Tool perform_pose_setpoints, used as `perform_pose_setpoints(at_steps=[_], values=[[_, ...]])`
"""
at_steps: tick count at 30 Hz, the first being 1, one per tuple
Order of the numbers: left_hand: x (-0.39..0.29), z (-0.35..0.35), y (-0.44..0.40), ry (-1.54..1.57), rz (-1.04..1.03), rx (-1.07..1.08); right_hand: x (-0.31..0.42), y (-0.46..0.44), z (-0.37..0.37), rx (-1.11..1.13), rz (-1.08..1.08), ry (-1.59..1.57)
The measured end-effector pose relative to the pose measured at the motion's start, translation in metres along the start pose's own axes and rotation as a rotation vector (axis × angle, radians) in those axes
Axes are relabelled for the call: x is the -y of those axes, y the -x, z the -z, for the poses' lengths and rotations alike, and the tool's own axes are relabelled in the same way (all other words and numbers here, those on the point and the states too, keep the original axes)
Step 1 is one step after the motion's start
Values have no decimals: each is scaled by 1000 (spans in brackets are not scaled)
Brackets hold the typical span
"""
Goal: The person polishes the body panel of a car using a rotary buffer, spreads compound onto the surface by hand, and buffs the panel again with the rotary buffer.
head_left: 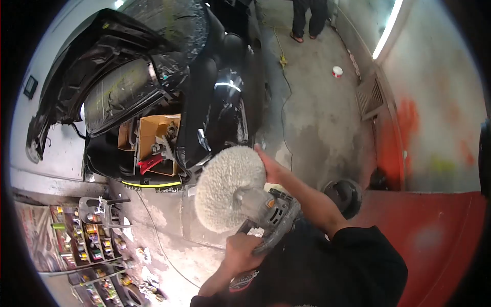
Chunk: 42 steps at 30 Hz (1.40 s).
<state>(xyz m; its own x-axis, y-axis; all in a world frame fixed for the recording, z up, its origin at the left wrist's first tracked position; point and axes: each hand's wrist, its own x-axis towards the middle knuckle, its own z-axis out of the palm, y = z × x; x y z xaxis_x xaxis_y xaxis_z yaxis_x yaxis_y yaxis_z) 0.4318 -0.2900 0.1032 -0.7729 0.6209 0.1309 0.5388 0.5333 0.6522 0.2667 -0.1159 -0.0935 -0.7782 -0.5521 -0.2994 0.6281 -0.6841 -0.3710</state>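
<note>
A power polisher with a large white woolly pad is held in front of my body. My left hand is wrapped round its handle at the lower side. My right hand rests at the right edge of the pad, its fingers partly hidden behind it; what they press on cannot be made out. Just beyond the pad stands a glossy black car with its trunk lid raised. In the open trunk lies a cardboard box with tools and a red item.
Shelves of cans and a grey chair stand at the lower left. Cables cross the floor. A person's legs show at the top. A red-and-white tub and a round black object are on the right.
</note>
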Motion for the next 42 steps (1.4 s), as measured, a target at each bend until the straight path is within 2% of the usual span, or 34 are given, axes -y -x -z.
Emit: perform_pose_setpoints(at_steps=[1, 4, 7, 9, 11, 13, 15, 16, 20, 26, 33, 36, 37, 40, 42], values=[[8, -8, 2, -9, -5, -10, 1, 23, 5, 17, 6, -96], [2, -26, -10, 19, 71, 10, -29, 61, 52, -112, 151, 72], [-7, -42, -30, 45, 91, 10, -35, 134, 43, -437, 116, 449], [-12, -46, -44, 64, 112, 19, -86, 157, 82, -335, 101, 174], [-12, -50, -51, 54, 149, -4, -149, 187, 146, -329, -140, 21], [-19, -51, -64, 84, 250, -43, -169, 227, 149, -188, 46, 215], [-22, -50, -77, 81, 317, -101, -164, 249, 138, -169, 144, 353], [-22, -49, -81, 109, 387, -122, -135, 266, 103, -222, 142, 394], [-13, -43, -84, 234, 419, -148, -128, 270, 88, -333, 314, 757], [-17, -40, -82, 222, 384, -215, -117, 273, 55, -380, 201, 769], [-19, -36, -67, 261, 423, -306, -106, 277, 57, -417, 298, 884], [-21, -38, -63, 255, 371, -369, -105, 278, 69, -349, 328, 753], [-19, -39, -62, 247, 352, -384, -97, 284, 66, -309, 359, 822], [-23, -39, -63, 191, 379, -428, -95, 285, 69, -190, 404, 451], [-29, -41, -64, 200, 410, -439, -97, 289, 73, -209, 390, 549]])
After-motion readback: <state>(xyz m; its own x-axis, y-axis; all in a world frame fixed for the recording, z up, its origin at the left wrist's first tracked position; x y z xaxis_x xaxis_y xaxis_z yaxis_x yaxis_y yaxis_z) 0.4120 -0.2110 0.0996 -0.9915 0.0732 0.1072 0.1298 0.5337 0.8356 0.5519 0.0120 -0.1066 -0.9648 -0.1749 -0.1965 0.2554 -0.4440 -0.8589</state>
